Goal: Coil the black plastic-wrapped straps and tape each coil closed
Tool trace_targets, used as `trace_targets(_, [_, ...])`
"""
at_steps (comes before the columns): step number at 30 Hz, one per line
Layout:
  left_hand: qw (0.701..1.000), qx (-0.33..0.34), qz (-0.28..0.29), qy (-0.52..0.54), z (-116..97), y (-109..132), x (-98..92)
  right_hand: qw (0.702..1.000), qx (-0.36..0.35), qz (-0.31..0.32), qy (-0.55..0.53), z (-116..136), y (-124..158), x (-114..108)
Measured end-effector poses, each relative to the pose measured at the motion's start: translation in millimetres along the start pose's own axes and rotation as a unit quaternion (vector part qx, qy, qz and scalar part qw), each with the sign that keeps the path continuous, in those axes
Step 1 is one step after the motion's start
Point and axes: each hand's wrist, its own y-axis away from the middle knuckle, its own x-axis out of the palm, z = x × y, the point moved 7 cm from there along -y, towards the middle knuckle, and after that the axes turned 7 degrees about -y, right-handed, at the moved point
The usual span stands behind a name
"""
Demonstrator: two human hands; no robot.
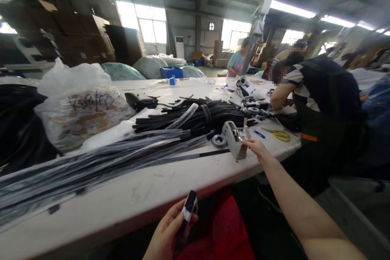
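Note:
My left hand [170, 227], low in front of the table edge, is closed around a folded black strap [190, 202] partly covered in clear plastic. My right hand [256, 148] reaches to a grey-white tape dispenser [236, 144] near the table's front edge. Its fingertips are pinched at the dispenser's end; what lies between them is too small to make out. A roll of tape [219, 141] lies flat beside the dispenser. Behind it lies a large bundle of black straps [183, 118], and plastic-wrapped straps [100, 166] stretch out to the left.
Yellow-handled scissors [280, 135] and a blue pen-like item [259, 134] lie right of the dispenser. A person in a dark apron [329, 93] bends over the table at right; another person [239, 61] stands farther back. At left stands a full plastic bag [85, 107].

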Motion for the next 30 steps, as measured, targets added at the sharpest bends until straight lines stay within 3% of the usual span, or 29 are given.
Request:
trace_targets(5, [0.996,-0.036,0.007,0.084,-2,8,8.6,0.996,0.01,-0.042,-0.081,-5,7,-9])
trace_targets(8, [0.993,-0.042,0.017,0.113,0,8,9.3,0.992,0.029,-0.051,-0.113,-22,17,-14])
trace_targets(14, [0.998,-0.027,0.004,0.048,4,3,8.5,0.987,0.086,-0.046,-0.128,-58,34,-9])
trace_targets(18, [1.0,-0.011,0.002,-0.004,13,-6,2.1,0.988,0.082,-0.058,-0.116,-61,34,-11])
trace_targets(22, [0.998,0.031,-0.016,-0.047,23,-9,-4.0,0.991,0.074,-0.045,-0.1,-56,54,-11])
trace_targets(26, [0.993,0.072,-0.041,-0.086,28,-11,-4.7,0.993,0.055,0.012,-0.102,-39,96,14])
trace_targets(30, [0.979,0.089,-0.027,-0.181,27,-17,4.1,0.978,0.052,0.152,-0.136,-7,159,72])
